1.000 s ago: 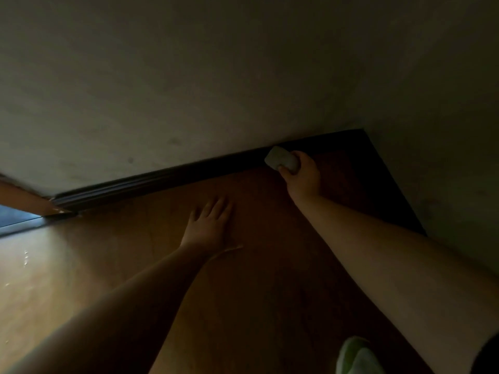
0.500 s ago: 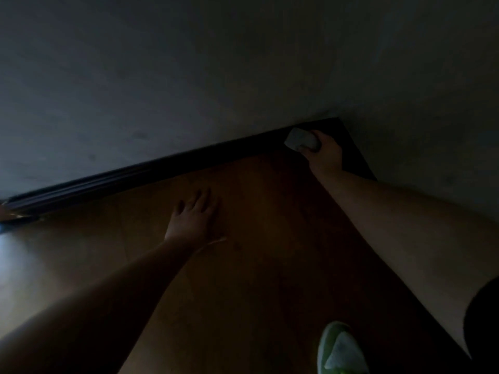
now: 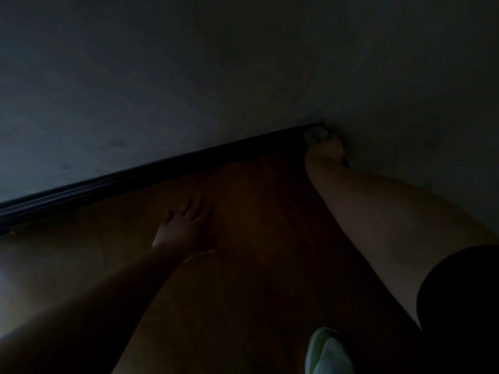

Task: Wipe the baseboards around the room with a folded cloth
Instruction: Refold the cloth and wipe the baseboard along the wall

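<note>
Pale cloth gripped in right hand at baseboard corner, left hand flat, fingers straight

I can read no writing, label, brand mark or number anywhere in my dim head view; nothing here carries legible text.

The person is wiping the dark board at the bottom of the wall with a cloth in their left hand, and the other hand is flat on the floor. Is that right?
Not quite. The head view shows the cloth in the right hand, pressed to the baseboard at the corner. It is the left hand that lies flat on the wooden floor.
</note>
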The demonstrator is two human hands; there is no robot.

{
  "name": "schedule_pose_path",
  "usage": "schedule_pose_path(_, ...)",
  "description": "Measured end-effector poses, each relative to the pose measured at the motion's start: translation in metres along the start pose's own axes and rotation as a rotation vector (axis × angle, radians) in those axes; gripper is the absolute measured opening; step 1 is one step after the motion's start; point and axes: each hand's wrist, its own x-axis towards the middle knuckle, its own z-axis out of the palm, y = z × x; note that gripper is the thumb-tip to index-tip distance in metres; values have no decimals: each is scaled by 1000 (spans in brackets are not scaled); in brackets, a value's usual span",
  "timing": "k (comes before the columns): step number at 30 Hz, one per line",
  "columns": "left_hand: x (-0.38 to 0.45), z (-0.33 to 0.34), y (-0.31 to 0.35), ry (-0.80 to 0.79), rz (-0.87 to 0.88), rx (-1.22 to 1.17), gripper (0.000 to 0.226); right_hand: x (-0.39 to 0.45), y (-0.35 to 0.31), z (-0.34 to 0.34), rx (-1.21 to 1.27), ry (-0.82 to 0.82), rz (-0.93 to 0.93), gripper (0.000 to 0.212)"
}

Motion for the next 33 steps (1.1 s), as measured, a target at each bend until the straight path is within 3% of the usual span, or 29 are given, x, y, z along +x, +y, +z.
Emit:
schedule_pose_path(5,0,-3,1,-11,15,38,117,-29,-6,9,9,-25,-71,42)
schedule_pose_path(13,-2,-8,1,-19,7,32,116,-116,-9,43,152,-278,-227,38)
schedule_pose_path(17,-2,-9,1,-18,2,24,117,-87,-3,23,120,-154,-256,34)
schedule_pose_path(22,-3,-6,0,-5,13,32,114,-13,2,-19,-51,5,-183,45)
schedule_pose_path(27,1,-5,3,-27,6,27,114,7,-8,-20,-140,-29,-186,44)
schedule_pose_path(33,1,-4,2,-9,6,25,117,-32,-27,-2,-98,-102,-231,44)
